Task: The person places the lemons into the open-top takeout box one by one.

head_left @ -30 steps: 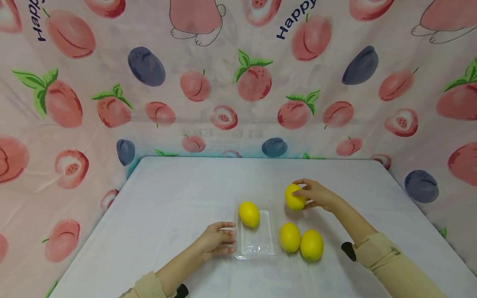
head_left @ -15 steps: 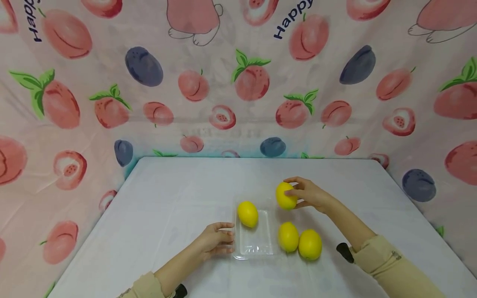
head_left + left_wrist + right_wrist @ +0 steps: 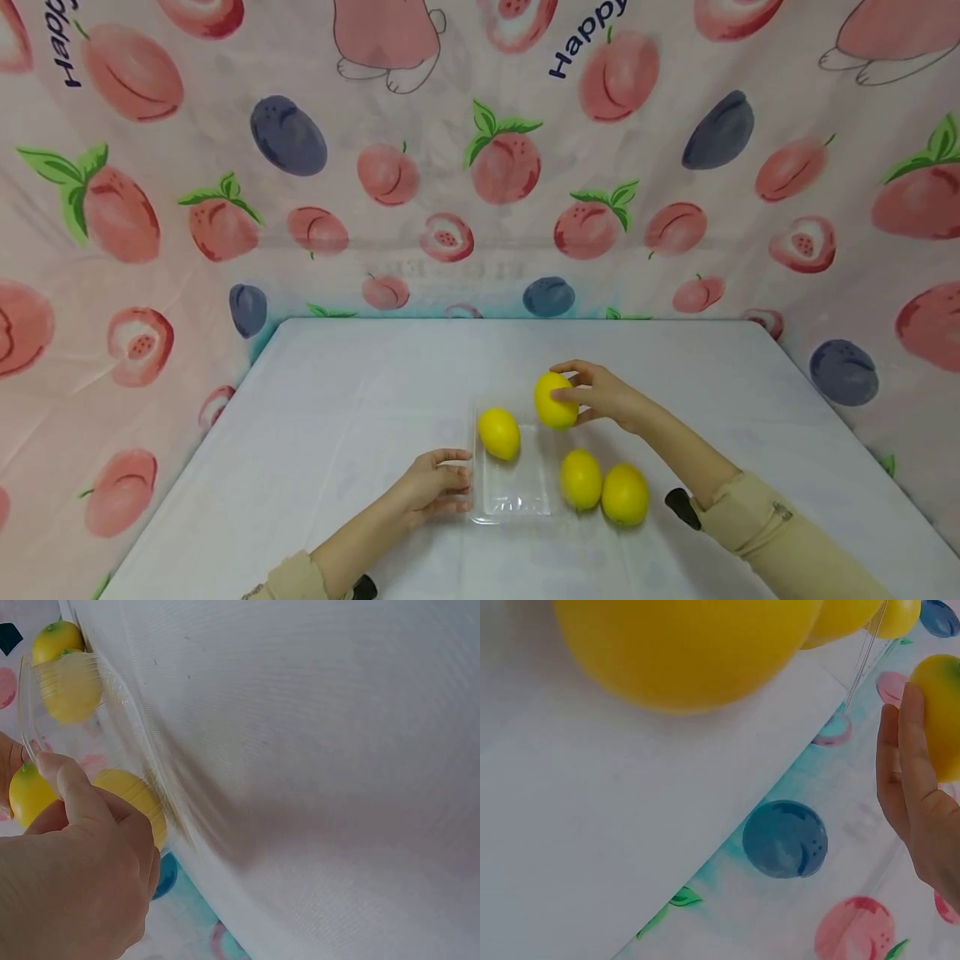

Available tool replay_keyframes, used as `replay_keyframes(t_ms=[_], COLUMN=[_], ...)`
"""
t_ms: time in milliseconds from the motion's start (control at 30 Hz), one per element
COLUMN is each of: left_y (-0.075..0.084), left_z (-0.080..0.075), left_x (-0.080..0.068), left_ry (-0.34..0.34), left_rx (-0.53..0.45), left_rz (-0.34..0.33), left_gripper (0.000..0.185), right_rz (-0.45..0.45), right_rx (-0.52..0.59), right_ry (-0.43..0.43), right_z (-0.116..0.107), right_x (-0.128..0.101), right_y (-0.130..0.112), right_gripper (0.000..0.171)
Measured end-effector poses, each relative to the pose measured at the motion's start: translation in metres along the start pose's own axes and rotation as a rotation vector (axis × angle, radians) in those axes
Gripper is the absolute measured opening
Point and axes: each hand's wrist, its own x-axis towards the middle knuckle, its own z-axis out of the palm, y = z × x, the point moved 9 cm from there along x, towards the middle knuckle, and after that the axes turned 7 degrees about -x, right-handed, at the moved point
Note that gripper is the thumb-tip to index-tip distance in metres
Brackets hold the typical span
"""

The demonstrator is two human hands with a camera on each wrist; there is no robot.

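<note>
A clear plastic tray [image 3: 516,496] lies on the white table, with one yellow lemon [image 3: 499,433] in its far left corner. My left hand [image 3: 438,485] grips the tray's left rim [image 3: 45,761]. My right hand [image 3: 596,394] holds a second lemon [image 3: 553,402] in its fingers above the tray's far right corner; the same held lemon [image 3: 943,716] shows in the right wrist view. Two more lemons [image 3: 581,479] [image 3: 625,494] lie side by side on the table just right of the tray.
The white table [image 3: 337,392] is walled on three sides by a pink cloth printed with peaches and plums [image 3: 480,167]. The table's far edge runs just under the cloth at the back.
My right hand has carried its lemon leftward, from right of the tray to above the tray's far right corner. The left hand and the other lemons have stayed put.
</note>
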Motion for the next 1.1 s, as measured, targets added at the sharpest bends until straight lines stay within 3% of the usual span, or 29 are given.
replay_keyframes(t_ms=[267, 533, 767, 933, 1100], left_y=[0.002, 0.002, 0.0, 0.002, 0.002], left_z=[0.001, 0.0, 0.002, 0.002, 0.001], left_x=[-0.001, 0.0, 0.0, 0.0, -0.001], left_ry=[-0.004, 0.002, 0.003, 0.007, 0.004], left_rx=[-0.002, -0.004, -0.006, -0.007, -0.006], left_rz=[0.003, -0.002, -0.002, 0.005, 0.015], left_gripper=[0.041, 0.042, 0.041, 0.041, 0.043], right_rz=[0.024, 0.006, -0.066, -0.155, -0.124], right_rx=[-0.028, -0.127, -0.255, -0.404, -0.527], right_ry=[-0.007, -0.002, 0.026, 0.072, 0.155], right_z=[0.005, 0.016, 0.026, 0.033, 0.036], right_x=[0.005, 0.009, 0.008, 0.008, 0.009], right_y=[-0.002, -0.01, -0.017, -0.026, -0.028], right_gripper=[0.055, 0.055, 0.054, 0.049, 0.046])
